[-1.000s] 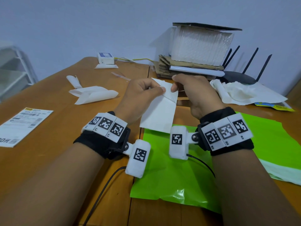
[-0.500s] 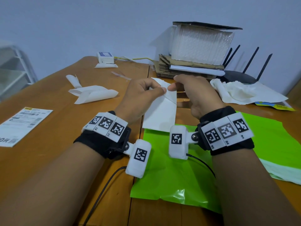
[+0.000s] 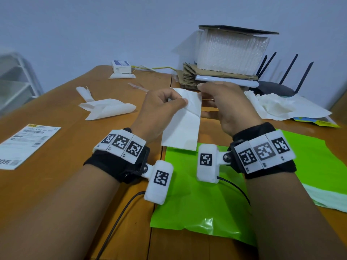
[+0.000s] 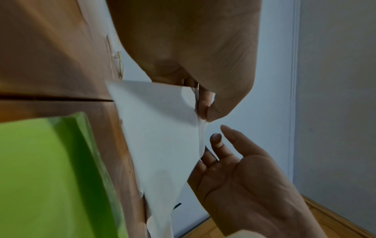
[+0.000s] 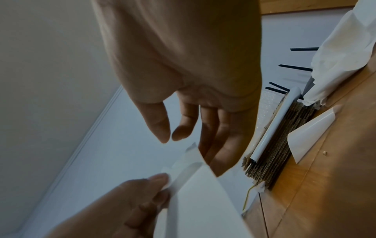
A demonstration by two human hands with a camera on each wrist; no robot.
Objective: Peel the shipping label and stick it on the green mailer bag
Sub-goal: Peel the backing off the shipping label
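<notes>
My left hand (image 3: pixel 180 102) holds a white label sheet (image 3: pixel 182 128) upright above the table, pinching its top edge between thumb and fingers (image 4: pixel 203 111). A thin layer is lifted at the pinched corner (image 5: pixel 183 170). My right hand (image 3: pixel 201 88) hovers at the sheet's top right corner, with thumb and index finger (image 5: pixel 183 130) slightly apart and holding nothing. The green mailer bag (image 3: pixel 197 203) lies flat on the wooden table under both wrists, just below the sheet (image 4: pixel 158 136).
A printed label (image 3: pixel 24 143) lies at the left. Loose white backing papers (image 3: pixel 107 109) sit behind it. At the back stand a cardboard stack with bubble wrap (image 3: pixel 231 51), a black router (image 3: pixel 276 89), crumpled white paper (image 3: pixel 281 107) and a small white box (image 3: pixel 121 66).
My right hand has let go of the sheet's top corner and lifted slightly, fingers now apart. The left hand keeps its pinch and the sheet hangs a little flatter.
</notes>
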